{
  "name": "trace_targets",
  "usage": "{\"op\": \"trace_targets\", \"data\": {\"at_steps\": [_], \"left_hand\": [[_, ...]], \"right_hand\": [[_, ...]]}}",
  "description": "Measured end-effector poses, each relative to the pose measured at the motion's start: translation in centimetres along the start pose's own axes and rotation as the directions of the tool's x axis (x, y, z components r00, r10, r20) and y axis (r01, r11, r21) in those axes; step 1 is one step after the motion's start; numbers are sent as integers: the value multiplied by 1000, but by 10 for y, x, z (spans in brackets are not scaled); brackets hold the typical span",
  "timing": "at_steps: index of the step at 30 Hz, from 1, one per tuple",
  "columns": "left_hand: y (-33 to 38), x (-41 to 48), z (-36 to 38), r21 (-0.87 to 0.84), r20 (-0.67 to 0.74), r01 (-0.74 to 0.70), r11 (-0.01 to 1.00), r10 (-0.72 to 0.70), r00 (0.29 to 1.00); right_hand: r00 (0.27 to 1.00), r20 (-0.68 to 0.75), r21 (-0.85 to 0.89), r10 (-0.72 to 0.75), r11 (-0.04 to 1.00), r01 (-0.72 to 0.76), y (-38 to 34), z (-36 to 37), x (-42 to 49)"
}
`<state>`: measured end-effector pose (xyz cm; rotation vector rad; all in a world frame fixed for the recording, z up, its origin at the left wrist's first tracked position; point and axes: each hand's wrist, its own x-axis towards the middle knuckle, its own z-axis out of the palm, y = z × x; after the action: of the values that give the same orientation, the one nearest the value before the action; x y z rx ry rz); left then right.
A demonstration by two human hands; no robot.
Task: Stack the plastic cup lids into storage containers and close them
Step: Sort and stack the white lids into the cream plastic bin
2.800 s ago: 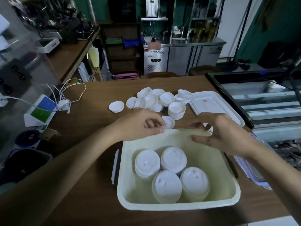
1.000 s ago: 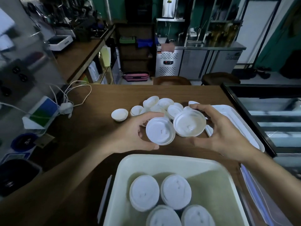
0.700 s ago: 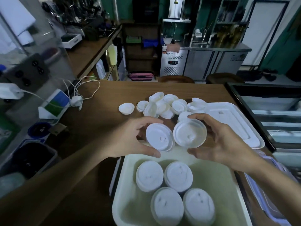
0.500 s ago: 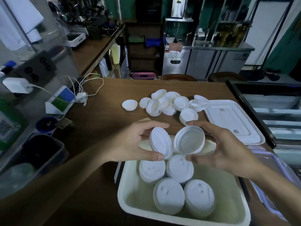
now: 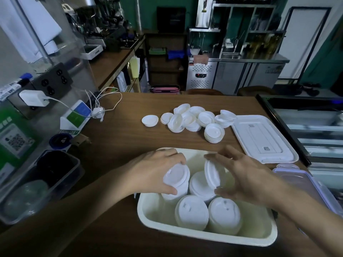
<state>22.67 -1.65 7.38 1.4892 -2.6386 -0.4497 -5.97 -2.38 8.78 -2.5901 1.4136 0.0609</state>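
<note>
The flat lid [image 5: 176, 176] lies on top of the rear-left stack inside the cream storage container [image 5: 204, 236], gripped by the left hand [image 5: 154, 173] with fingers curled over its far edge and thumb under its near edge. The tilted lid [image 5: 212, 175] stands almost on edge above the rear-right stack, pinched between the right hand's [image 5: 246, 180] thumb and spread fingers. Two more stacks [image 5: 191, 210] fill the container's near side. Beyond it on the wooden table [image 5: 120, 141] lies a heap of loose lids [image 5: 193, 119], beside it the white container cover [image 5: 259, 138]. A clear tub [image 5: 300, 182] sits to the right.
</note>
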Motion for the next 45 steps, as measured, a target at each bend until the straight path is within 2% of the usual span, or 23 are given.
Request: {"op": "trace_targets", "data": {"at_steps": [7,10,15,21,32,37,40,42,45], "left_hand": [[0,9,11,171,111,-33,985,14,994],[2,13,12,167,142,-21,986,-3,990],[-3,12,12,33,166,50,998,-55,985],[-5,18,15,79,180,9,997,-23,983],[1,32,25,115,196,20,993,-42,980],[-1,28,18,110,211,19,994,-42,977],[-3,28,6,77,203,44,996,-59,977],[-4,32,-5,18,196,63,998,-66,978],[-6,41,-25,-110,156,50,993,-32,987]], "right_hand": [[989,137,-69,64,996,-54,-21,10,17],[984,170,-113,45,993,-26,-24,16,24],[990,142,-58,-3,998,12,-21,16,24],[992,117,-45,-39,998,44,-21,15,22],[994,104,-2,-44,999,44,-13,25,24],[996,72,-13,-58,998,59,-5,28,20],[994,2,-16,-109,994,109,2,22,19],[988,-66,55,-139,988,143,8,14,22],[979,-168,261,-119,952,161,15,1,28]]}}
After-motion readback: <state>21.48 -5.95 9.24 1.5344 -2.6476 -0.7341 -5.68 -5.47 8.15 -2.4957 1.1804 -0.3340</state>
